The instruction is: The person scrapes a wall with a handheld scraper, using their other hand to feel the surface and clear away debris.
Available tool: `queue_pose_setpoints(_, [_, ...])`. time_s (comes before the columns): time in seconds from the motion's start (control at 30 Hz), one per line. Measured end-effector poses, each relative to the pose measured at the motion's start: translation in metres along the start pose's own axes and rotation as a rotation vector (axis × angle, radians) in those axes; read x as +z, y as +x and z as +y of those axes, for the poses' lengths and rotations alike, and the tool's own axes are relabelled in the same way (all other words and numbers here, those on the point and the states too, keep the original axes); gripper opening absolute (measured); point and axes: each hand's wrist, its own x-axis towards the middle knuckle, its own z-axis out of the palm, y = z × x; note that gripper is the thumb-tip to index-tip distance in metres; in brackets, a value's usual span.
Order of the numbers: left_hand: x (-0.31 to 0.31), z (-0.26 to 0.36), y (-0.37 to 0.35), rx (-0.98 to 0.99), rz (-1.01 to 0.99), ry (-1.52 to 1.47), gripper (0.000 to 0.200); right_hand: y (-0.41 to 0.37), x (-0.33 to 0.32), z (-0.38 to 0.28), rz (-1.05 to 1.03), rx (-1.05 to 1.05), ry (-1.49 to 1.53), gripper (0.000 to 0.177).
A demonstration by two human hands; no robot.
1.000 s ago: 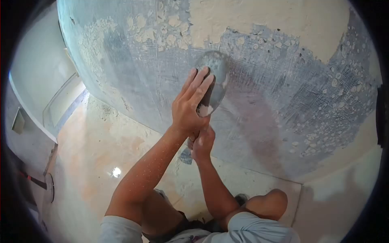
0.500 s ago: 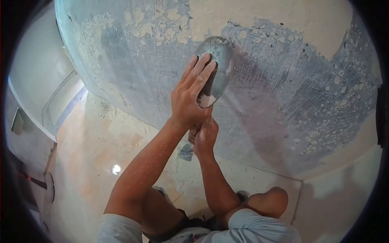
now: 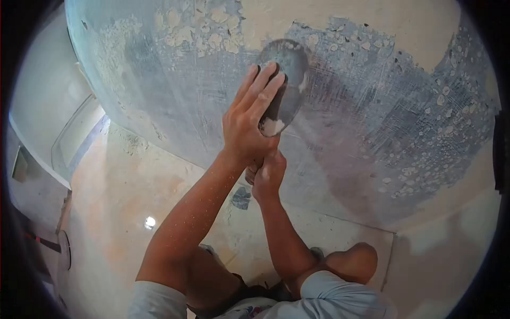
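A rounded grey tool (image 3: pixel 291 66) with a smooth oval face, whitish smears at its upper edge and a pale lump at its lower end, lies against the patchy curved surface (image 3: pixel 180 101). My left hand (image 3: pixel 249 119) presses on its left side, fingers stretched out and apart, with a dark strip beside the fingertips. Below that wrist, my right hand (image 3: pixel 270 175) is closed around what appears to be the tool's handle; the left wrist hides most of the grip. Pale specks dot my left forearm.
Cream-coloured coating (image 3: pixel 340 13) covers the top of the curved surface, with flaky spots (image 3: pixel 425 154) on the right. A dusty floor (image 3: pixel 127 186) spreads below, bearing a dark grey flake (image 3: pixel 241 198). At far left lies a disc (image 3: pixel 65 250) with a black and red handle.
The tool and my left hand sit slightly higher against the surface, with the tool's upper end shifted a little to the right. The surroundings have shifted slightly in view.
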Motion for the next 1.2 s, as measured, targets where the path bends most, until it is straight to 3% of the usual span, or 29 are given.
queue_pose_setpoints(0.1, [-0.004,-0.005,-0.012,0.061,-0.021,0.006,0.073,-0.014,-0.003,0.024,0.033,-0.046,0.024,0.047])
queue_pose_setpoints(0.3, [-0.004,-0.001,-0.011,0.044,-0.041,-0.004,0.075,-0.017,0.008,0.011,0.099,0.041,0.061,0.051])
queue_pose_setpoints(0.47, [-0.010,-0.003,0.000,0.065,-0.054,-0.005,0.077,-0.009,0.016,0.005,0.012,-0.039,0.083,0.047])
queue_pose_setpoints(0.57, [-0.006,0.001,-0.009,0.008,-0.059,-0.041,0.077,-0.018,0.011,0.010,0.097,0.024,0.027,0.049])
queue_pose_setpoints(0.73, [-0.007,0.005,0.006,0.059,-0.056,-0.012,0.080,-0.008,0.011,-0.001,0.028,0.031,0.126,0.045])
queue_pose_setpoints(0.9, [-0.005,0.002,-0.013,0.057,-0.089,0.004,0.080,-0.021,-0.002,0.022,0.095,0.055,0.157,0.040])
queue_pose_setpoints(1.1, [-0.004,0.010,-0.008,0.006,-0.091,-0.031,0.081,-0.023,0.010,0.000,0.125,0.101,0.151,0.040])
queue_pose_setpoints(1.2, [-0.012,0.004,-0.011,0.065,-0.152,-0.001,0.081,-0.027,-0.001,0.022,-0.002,0.033,0.227,0.040])
